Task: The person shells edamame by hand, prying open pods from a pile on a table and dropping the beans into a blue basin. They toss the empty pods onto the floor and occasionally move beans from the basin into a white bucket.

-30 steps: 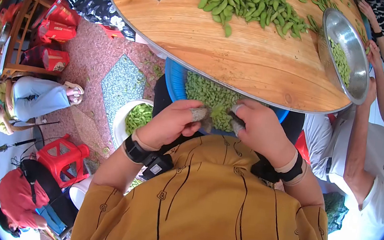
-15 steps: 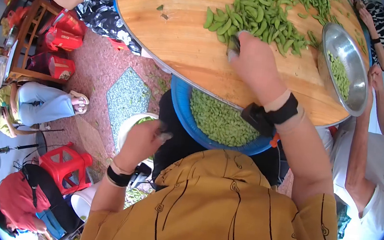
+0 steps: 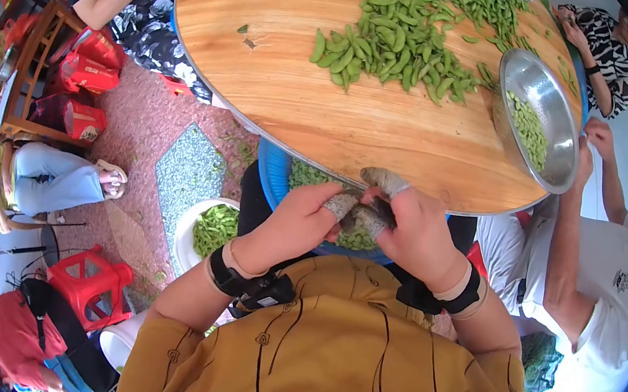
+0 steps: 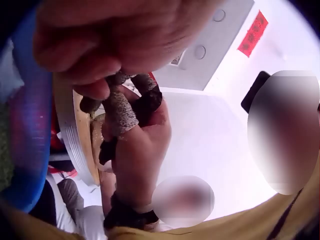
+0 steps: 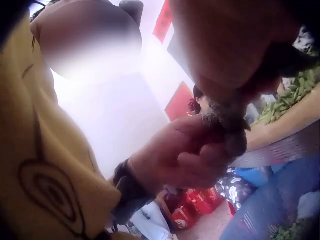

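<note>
My left hand (image 3: 291, 221) and right hand (image 3: 427, 231) meet fingertip to fingertip over a blue basin (image 3: 273, 173) of shelled green soybeans (image 3: 307, 174). Grey coverings wrap several fingertips (image 3: 386, 180) on both hands. Thumbs and forefingers pinch together at one spot, where a green sliver of a soybean pod (image 5: 247, 127) peeps out in the right wrist view. Most of that pod is hidden by the fingers. Past the hands, a heap of unshelled soybean pods (image 3: 397, 44) lies on the round wooden table (image 3: 266, 79).
A steel bowl (image 3: 565, 154) of shelled beans tilts at the table's right. The table's metal edge (image 3: 259, 127) overhangs the basin. On the floor at left stand a white bucket (image 3: 186, 236) of green pods and a red stool (image 3: 90, 278). Other people sit around.
Half a second ago my right hand was at the pod heap and my left hand over the white bucket. Both have come back together above the basin.
</note>
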{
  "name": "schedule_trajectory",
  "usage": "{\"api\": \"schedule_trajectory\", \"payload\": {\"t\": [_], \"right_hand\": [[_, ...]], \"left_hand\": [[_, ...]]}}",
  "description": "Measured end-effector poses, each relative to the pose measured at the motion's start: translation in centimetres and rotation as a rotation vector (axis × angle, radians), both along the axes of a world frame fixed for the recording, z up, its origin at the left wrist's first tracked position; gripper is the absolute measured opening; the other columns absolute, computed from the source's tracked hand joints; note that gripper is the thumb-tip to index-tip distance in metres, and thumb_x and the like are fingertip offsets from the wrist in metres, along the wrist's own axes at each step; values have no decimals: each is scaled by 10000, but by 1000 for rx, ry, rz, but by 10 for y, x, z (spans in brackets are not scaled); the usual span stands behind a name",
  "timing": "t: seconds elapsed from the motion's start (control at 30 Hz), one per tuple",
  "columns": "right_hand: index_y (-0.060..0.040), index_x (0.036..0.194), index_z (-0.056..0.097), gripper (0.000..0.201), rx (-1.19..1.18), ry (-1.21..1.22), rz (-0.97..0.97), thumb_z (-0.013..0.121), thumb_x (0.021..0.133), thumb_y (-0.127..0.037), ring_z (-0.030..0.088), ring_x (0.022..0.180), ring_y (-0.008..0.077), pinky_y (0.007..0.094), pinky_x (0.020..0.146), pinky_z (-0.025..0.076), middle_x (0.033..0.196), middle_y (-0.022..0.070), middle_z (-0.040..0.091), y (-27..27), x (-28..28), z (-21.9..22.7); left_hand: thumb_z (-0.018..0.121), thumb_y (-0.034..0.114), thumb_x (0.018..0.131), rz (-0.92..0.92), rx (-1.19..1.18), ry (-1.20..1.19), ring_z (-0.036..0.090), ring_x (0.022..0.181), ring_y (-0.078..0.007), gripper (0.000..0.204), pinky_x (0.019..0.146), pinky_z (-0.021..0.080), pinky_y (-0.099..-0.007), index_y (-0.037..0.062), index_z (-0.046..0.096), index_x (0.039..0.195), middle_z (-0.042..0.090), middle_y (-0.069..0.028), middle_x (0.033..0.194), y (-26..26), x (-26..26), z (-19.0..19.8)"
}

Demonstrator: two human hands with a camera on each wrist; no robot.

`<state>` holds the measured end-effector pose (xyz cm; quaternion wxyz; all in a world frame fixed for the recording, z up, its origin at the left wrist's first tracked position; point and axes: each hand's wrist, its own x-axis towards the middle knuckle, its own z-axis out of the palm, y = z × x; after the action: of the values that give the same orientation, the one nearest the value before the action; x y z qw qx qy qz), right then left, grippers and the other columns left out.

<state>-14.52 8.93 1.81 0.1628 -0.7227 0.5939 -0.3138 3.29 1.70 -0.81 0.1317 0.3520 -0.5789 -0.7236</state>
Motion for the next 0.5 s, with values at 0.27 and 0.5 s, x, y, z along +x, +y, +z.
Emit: {"api": "schedule_trajectory", "payload": {"t": [0.27,0.5], "right_hand": [[11,1187,470,409,559,-615,-67,473,778,16,620,670,170,306,600,519,886,98,639,4,-5,14],[-8,1212,496,443,629,-752,-11,400,781,35,553,584,84,213,479,480,848,33,614,4,-2,16]], "left_hand": [[434,65,926,196,142,151,428,544,-32,170,487,333,-179,40,602,940,559,15,722,2,9,6],[470,36,880,85,30,176,445,614,-51,160,537,365,-195,15,608,958,558,8,745,3,10,4]]}}
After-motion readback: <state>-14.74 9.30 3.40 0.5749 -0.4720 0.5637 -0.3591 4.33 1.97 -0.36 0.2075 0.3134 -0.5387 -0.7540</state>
